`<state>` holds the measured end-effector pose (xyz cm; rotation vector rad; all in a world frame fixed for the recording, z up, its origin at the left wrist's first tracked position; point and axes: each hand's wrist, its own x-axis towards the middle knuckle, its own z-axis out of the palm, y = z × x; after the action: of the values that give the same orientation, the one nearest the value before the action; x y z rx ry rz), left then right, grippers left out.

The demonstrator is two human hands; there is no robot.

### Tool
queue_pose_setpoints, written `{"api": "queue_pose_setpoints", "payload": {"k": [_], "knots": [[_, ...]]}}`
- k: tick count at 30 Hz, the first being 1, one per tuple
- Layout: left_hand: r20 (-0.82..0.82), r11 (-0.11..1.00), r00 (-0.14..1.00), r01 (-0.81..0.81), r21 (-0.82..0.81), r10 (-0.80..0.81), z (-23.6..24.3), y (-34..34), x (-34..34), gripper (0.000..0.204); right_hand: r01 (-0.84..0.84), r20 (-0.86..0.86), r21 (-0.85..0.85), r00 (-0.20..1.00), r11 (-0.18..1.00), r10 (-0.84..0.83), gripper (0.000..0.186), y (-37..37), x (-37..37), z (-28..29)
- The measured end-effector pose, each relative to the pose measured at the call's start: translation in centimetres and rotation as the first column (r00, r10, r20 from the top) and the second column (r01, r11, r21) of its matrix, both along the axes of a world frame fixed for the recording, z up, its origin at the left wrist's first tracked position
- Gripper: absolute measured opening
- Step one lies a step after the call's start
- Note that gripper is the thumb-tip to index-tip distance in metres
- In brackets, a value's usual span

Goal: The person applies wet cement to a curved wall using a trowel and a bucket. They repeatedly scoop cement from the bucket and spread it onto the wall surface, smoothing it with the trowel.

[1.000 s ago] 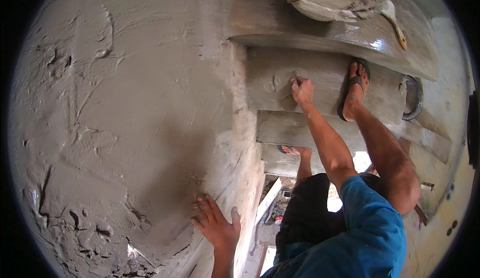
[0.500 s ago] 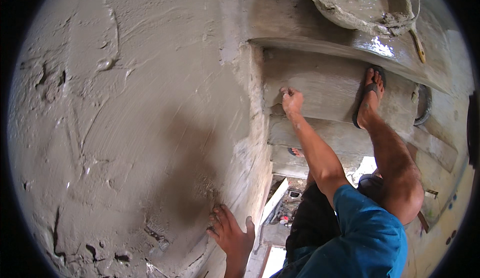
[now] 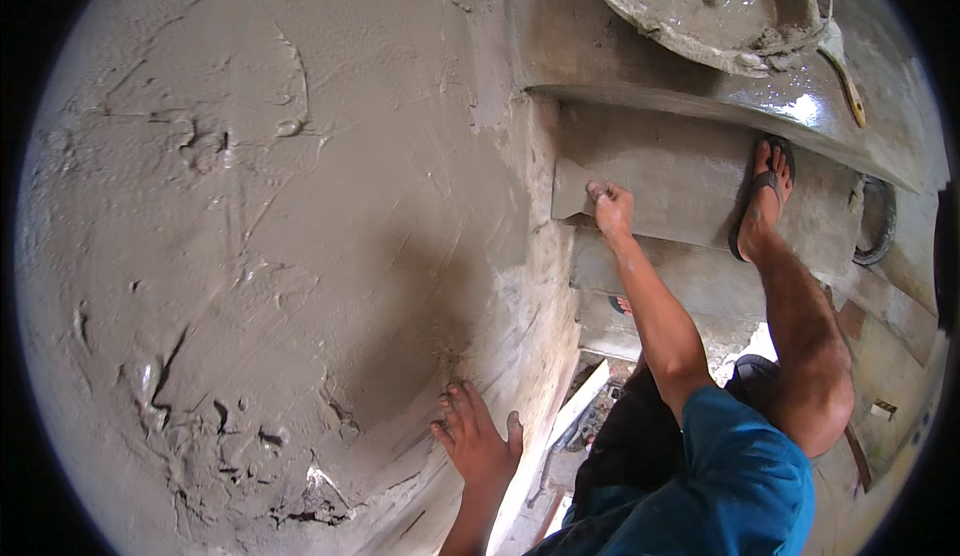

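Wet grey plaster (image 3: 300, 236) covers the wall along the left, smooth in some places and ridged or pitted in others. My left hand (image 3: 480, 443) lies against the wall's lower part, fingers stretched out and thumb apart. Farther up, my right hand (image 3: 612, 208) pinches a thin, flat grey scraper (image 3: 573, 190) by its edge. The scraper is over a stair step (image 3: 680, 176), close to the corner where the step meets the wall; whether it touches either is unclear. My palm and fingers hide part of it.
A wide basin (image 3: 660, 36) of wet mortar stands on the higher step, beside a brush (image 3: 845, 76) with a wooden handle. My sandalled foot (image 3: 770, 191) is on the step. A black ring-shaped object (image 3: 876, 221) lies at the right. Lower steps drop toward clutter below.
The whole view has shifted, so most things sit farther right. The scraper in my right hand now shows its flat face. My left hand stays spread at the wall's lower part.
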<state>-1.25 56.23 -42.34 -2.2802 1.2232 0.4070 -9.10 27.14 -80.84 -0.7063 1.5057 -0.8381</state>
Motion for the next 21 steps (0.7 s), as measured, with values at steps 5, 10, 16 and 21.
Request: {"api": "queue_pose_setpoints", "payload": {"k": [5,10,16,21], "knots": [[0.027,0.995,0.996,0.086,-0.048,-0.084,-0.1,-0.1,-0.4,0.093,0.124,0.402,0.062,0.905,0.99,-0.139,0.023,-0.6,-1.6,5.6],[-0.076,0.983,0.993,0.077,-0.165,-0.09,3.0,-1.4,-1.0,0.092,0.103,0.494,0.052,0.862,0.993,-0.115,0.019,-1.7,-3.0,18.0],[0.129,0.878,0.98,0.192,-0.438,-0.15,13.9,-2.4,-0.9,0.094,0.289,0.784,-0.163,0.619,0.943,-0.054,0.02,1.4,-2.3,36.6],[0.23,0.819,0.964,0.24,-0.521,-0.136,18.8,-0.5,-1.0,0.09,0.21,0.516,-0.554,0.846,0.806,0.134,0.014,6.6,-3.3,46.1]]}}
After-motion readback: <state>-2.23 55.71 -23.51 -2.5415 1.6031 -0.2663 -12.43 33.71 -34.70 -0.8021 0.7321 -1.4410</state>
